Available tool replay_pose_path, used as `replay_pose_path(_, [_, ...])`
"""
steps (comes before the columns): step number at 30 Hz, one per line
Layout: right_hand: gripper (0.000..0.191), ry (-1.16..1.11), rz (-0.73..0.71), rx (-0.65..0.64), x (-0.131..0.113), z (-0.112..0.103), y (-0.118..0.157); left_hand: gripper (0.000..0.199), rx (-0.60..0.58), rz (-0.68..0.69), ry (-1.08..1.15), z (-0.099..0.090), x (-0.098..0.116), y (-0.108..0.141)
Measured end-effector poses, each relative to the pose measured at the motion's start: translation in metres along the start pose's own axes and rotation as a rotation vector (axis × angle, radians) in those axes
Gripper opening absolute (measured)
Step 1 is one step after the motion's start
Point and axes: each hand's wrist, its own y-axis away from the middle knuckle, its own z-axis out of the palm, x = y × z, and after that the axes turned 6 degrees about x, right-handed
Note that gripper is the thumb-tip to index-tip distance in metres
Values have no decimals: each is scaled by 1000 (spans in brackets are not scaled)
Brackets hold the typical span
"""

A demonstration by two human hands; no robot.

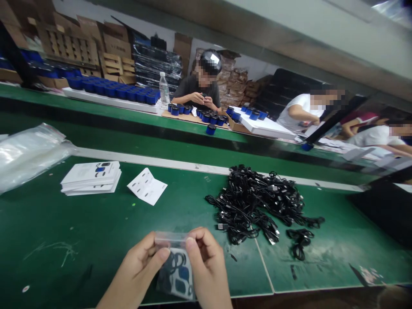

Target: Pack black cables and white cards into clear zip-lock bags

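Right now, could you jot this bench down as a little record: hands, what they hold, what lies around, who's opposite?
Left hand: pinching the bag's top edge
Right hand: pinching the same edge, other end
Bag: small, clear; dark shapes show through
Cables: black, bundled, heaped ahead to the right
Leaflets: stacked ahead to the left
Loose leaflet: creased, right of that stack
Plastic: clear, far left
Opposite: co-worker in a dark top, both hands raised together
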Motion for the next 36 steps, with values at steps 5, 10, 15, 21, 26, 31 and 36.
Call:
replay_pose_path(5, [32, 148, -100, 70, 20, 25, 16, 35, 322, 100, -44, 23, -18, 17])
replay_pose_path(10, [30, 216, -144, 68, 21, 28, 18, 36, 373, 150, -61, 25, -18, 18])
replay_pose_path(15, [22, 97, -184, 31, 12, 15, 8, 36, 69, 65, -189, -5, -6, 8])
replay_pose_path(21, [24, 38, -258, 30, 8, 8, 3, 37, -130, 153, -342, -26, 0, 2])
replay_pose_path(26, [24, 58, -250, 4, 7, 7, 2, 36, -45, 149, -323, -19, 9, 5])
replay_pose_path(31, [20, 91, -299, -26, 5, 8, 0, 29, -69, 108, -238, -12, 11, 6])
replay_pose_path(36, [19, 182, -423, -9, 8, 8, -2, 24, -131, 119, -277, -17, 5, 0])
